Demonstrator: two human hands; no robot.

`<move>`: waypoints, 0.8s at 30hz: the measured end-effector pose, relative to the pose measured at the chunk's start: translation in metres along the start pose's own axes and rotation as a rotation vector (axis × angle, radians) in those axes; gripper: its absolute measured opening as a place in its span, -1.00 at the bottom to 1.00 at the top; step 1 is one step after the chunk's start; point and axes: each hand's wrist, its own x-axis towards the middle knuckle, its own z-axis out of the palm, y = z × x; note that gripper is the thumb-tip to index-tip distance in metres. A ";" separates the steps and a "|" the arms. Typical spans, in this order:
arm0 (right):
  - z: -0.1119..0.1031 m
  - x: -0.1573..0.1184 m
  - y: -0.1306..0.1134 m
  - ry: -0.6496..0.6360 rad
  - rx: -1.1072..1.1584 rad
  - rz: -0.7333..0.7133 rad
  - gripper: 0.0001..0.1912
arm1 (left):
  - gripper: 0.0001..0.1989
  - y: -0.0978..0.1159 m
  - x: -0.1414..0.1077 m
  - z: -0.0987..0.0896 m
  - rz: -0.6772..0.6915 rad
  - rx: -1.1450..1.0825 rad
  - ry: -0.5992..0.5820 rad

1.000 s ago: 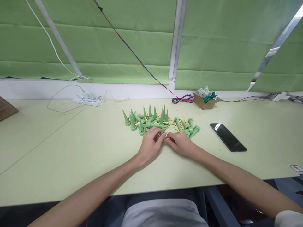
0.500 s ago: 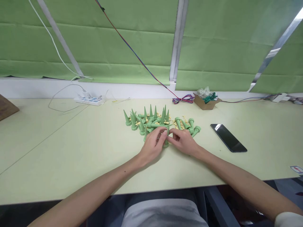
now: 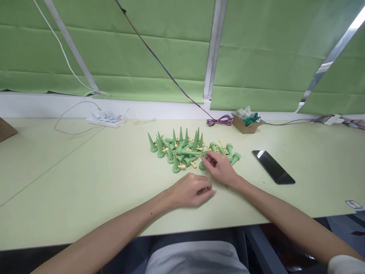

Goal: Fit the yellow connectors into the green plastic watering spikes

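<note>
My right hand (image 3: 219,167) pinches a green plastic cone spike (image 3: 202,166) at the near edge of a pile. The spike stands with its wide base down, and my fingers partly cover it. My left hand (image 3: 191,191) rests on the table closer to me, loosely curled, with a small gap between thumb and fingers and nothing visible in it. Several more green spikes (image 3: 175,164) make up the pile, some upright and some lying down. Small yellow valve-like pieces (image 3: 193,164) are scattered among them.
A black phone (image 3: 273,167) lies right of the pile. Behind are a small cardboard box (image 3: 247,127) with plastic wrap and green material, a coiled red-blue cable (image 3: 219,120), and a white power strip (image 3: 107,121). A brown object (image 3: 6,130) stands at the far left.
My left hand has let go of the spike and moved down toward me. My right hand has moved slightly away from me with the spike, which now stands closer to the pile.
</note>
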 end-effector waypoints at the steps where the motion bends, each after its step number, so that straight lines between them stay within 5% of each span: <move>1: 0.000 0.000 -0.001 -0.003 0.013 -0.004 -0.77 | -0.71 0.000 0.000 0.000 -0.006 -0.002 -0.008; 9: 0.006 -0.004 -0.007 -0.059 0.053 -0.077 -0.63 | -0.75 0.003 0.002 -0.002 0.008 -0.025 -0.032; 24: 0.009 0.001 -0.004 -0.144 0.071 -0.102 -0.73 | -0.77 -0.004 0.002 0.002 -0.022 0.141 -0.013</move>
